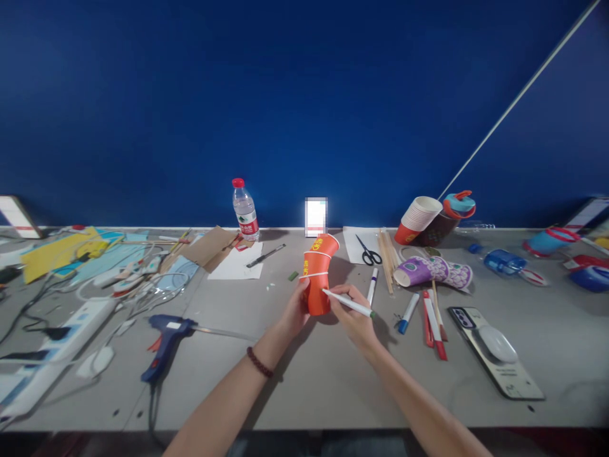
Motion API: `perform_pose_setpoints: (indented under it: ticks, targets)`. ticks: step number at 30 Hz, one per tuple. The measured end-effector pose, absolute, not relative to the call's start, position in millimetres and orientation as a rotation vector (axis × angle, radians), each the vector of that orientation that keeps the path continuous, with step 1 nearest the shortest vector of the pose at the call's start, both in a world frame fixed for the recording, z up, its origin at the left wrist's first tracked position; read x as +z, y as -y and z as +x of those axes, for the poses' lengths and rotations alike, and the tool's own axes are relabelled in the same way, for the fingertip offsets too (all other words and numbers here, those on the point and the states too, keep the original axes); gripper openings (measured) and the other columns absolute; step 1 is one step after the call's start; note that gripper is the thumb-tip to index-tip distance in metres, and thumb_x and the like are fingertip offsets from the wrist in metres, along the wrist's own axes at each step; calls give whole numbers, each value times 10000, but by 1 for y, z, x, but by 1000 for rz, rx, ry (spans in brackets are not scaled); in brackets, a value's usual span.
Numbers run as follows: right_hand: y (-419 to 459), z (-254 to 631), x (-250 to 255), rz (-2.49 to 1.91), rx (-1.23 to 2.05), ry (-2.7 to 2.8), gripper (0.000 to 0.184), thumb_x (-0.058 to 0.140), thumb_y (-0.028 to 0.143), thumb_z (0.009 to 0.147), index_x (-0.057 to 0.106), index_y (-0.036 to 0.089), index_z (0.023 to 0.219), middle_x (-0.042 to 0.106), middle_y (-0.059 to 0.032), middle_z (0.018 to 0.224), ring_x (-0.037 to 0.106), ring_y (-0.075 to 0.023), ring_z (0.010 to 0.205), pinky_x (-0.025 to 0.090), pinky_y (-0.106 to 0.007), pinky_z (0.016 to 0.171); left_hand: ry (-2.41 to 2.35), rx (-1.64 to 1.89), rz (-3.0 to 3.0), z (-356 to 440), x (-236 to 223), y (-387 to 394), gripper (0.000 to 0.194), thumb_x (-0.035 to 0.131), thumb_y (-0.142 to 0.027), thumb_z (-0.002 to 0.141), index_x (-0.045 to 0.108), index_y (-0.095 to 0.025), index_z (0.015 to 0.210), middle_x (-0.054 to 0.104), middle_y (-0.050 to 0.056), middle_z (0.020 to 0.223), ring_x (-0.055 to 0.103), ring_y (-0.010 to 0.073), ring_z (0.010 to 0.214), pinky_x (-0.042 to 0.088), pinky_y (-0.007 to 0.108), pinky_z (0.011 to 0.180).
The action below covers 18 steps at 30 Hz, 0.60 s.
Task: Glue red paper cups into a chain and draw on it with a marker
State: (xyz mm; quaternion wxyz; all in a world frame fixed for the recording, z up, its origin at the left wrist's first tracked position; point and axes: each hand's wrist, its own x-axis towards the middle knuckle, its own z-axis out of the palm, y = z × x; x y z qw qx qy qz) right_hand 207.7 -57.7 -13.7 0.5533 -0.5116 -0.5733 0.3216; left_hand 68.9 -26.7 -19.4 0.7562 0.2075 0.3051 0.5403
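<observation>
My left hand (295, 312) is wrapped round the lower end of a stack of orange paper cups (318, 274), holding it tilted above the grey table (304, 374). My right hand (353, 316) pinches a white marker pen (349, 303) with a green end. The pen's tip touches the side of the lowest cup. White lines run round the cups. A dark bead bracelet (259, 362) sits on my left wrist.
A blue glue gun (166, 336) lies at the left, with a power strip (57, 339) and cables beyond it. Scissors (370, 252), wooden sticks, a purple cup (431, 271), markers (431, 320), a phone with a mouse (495, 346) and a water bottle (245, 209) lie around.
</observation>
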Motion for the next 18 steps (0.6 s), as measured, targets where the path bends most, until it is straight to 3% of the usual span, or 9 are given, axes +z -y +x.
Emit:
perform_pose_setpoints:
  ticks: [18]
  targets:
    - [57, 209, -16, -1254, 741, 1364, 92, 622, 287, 796, 637, 207, 840, 698, -40, 790, 623, -171, 646, 495, -273, 582, -665, 1175, 457, 69, -17, 27, 340, 729, -420, 727, 631, -157, 918, 697, 42, 805, 645, 170, 716, 493, 269, 665]
